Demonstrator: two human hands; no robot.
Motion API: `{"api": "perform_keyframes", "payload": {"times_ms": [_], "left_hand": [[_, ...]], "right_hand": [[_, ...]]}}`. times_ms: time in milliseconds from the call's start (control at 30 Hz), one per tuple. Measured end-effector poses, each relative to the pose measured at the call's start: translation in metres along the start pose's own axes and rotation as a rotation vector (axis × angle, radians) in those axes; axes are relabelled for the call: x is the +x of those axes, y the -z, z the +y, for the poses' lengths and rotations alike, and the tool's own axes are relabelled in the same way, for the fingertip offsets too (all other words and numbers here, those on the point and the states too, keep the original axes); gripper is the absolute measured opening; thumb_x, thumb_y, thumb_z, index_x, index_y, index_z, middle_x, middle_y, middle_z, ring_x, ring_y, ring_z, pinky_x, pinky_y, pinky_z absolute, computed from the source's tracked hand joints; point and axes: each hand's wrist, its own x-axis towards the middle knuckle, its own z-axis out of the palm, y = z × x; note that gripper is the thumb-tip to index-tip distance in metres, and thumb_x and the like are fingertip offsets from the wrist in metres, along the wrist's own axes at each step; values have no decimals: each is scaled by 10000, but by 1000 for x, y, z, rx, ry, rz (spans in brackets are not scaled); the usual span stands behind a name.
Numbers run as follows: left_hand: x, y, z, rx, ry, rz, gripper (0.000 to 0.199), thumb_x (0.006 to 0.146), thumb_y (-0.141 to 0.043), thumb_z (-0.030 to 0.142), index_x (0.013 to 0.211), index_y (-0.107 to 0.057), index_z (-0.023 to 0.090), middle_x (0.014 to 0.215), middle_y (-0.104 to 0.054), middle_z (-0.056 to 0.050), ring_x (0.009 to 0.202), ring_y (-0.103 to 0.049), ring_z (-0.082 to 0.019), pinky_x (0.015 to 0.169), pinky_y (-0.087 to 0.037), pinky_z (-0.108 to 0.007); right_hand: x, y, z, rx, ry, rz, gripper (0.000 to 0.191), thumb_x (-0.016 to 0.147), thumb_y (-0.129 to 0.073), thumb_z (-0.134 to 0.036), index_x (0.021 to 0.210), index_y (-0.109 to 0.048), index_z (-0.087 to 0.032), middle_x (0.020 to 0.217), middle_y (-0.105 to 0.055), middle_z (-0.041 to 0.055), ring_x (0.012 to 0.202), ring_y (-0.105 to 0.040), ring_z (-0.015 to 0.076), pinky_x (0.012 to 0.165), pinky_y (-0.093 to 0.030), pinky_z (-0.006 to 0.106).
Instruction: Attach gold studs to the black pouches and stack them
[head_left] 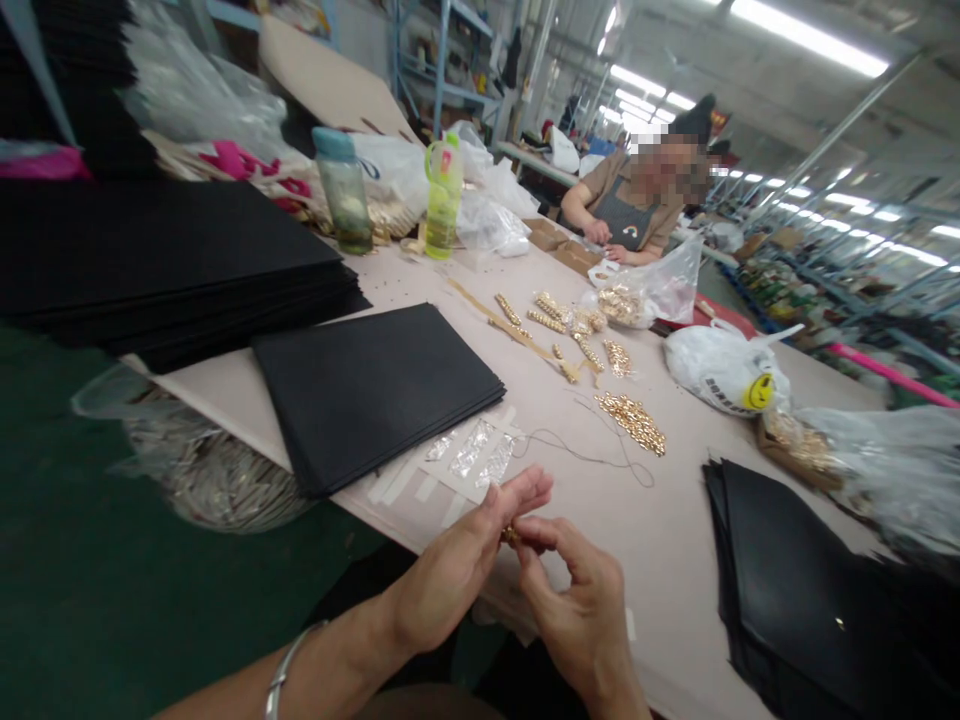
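Observation:
Just past the table's near edge, both hands meet in the lower middle of the view. My left hand [457,570] is turned on its side with straight fingers held together, its palm towards the right. Against that palm, my right hand [577,600] is closed in a pinch with thumb and forefinger on small gold metal pieces [511,536]; their exact shape is partly hidden. Ahead of the hands lies a white card [472,455] with shiny clear strips. Beyond it, a thin dark cord [577,452] curls near a pile of loose gold pieces [634,422].
A stack of black sheets [375,390] lies left of the card, with a taller black stack [150,260] behind. More black sheets [795,580] sit at right. Two bottles, one of them green [442,195], stand farther back. A co-worker [630,200] sits across the table near plastic bags [724,365].

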Motion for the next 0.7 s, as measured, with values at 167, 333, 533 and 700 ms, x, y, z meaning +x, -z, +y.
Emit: {"api": "perform_keyframes", "payload": {"times_ms": [167,333,533,700], "left_hand": [[-2,8,-2,112,-12,27,597,979,-199,582,1431,-432,269,1532,-381,-10,1441,-238,-216,1205,-104,-414],[-4,17,1,147,-27,62,542,997,-216,533,1433,-426,289,1534,-375,5,1440,-239,-218,1205,-102,-412],[-6,22,6,96,-74,110,534,977,-311,555,1400,-481,277,1500,-430,-11,1422,-282,-231,1199,-126,-396],[2,16,19,-223,-113,396,516,958,-396,529,1182,-667,152,1268,-640,-112,1244,-510,-284,1112,-307,-431]], "right_hand": [[5,-9,2,-58,14,30,257,799,-557,-81,966,-684,-228,866,-717,-7,798,-671,148,761,-523,249],[14,-17,1,-65,2,-2,246,784,-537,-82,916,-686,-226,852,-715,-16,788,-670,147,757,-516,244],[30,-26,-5,-100,48,-17,184,796,-537,-110,851,-680,-211,789,-710,-14,719,-669,140,697,-511,225],[50,-49,-20,-93,179,51,133,812,-562,-129,800,-673,-202,761,-699,5,715,-661,143,671,-517,223]]}}
